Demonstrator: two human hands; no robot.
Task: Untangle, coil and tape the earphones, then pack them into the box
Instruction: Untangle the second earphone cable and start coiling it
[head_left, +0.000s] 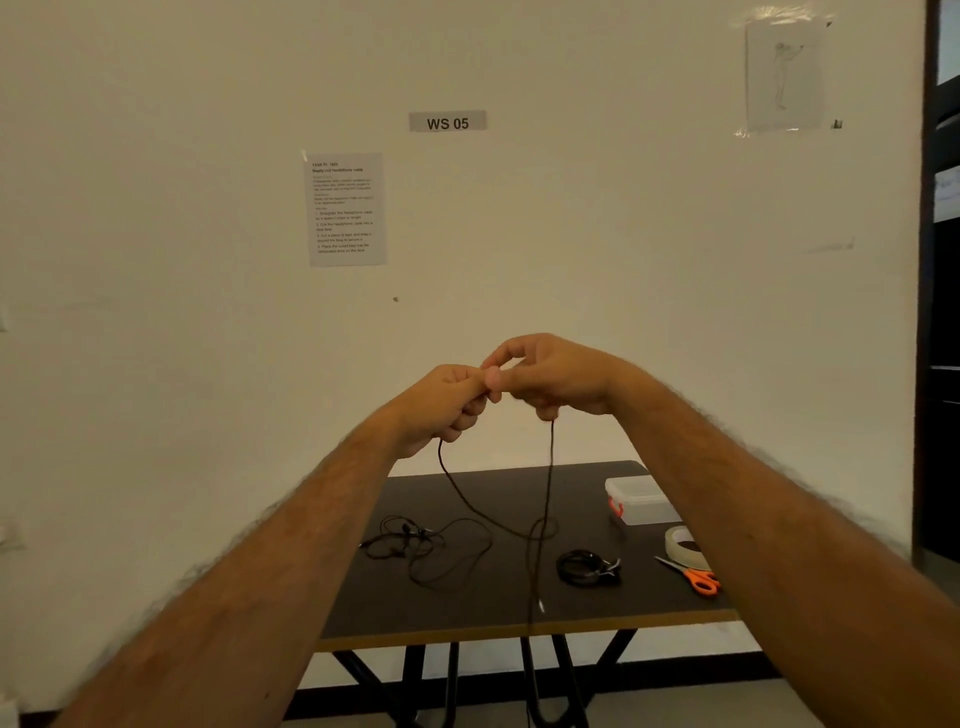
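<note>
On the dark surface (498, 613): tangled earphones (415, 540), coiled black earphones (587, 567), clear box (641, 500), tape roll (681, 540), orange-handled scissors (693, 576). Raised above it, left hand (447, 408) and right hand (550, 376), fingertips meeting, both pinching a black earphone cable (545, 499) hanging in loops past the surface edge. Pinch point hidden by fingers.

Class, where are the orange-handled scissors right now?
The scissors lie at the table's right front edge, just in front of the tape roll, right of the coiled earphones.
</note>
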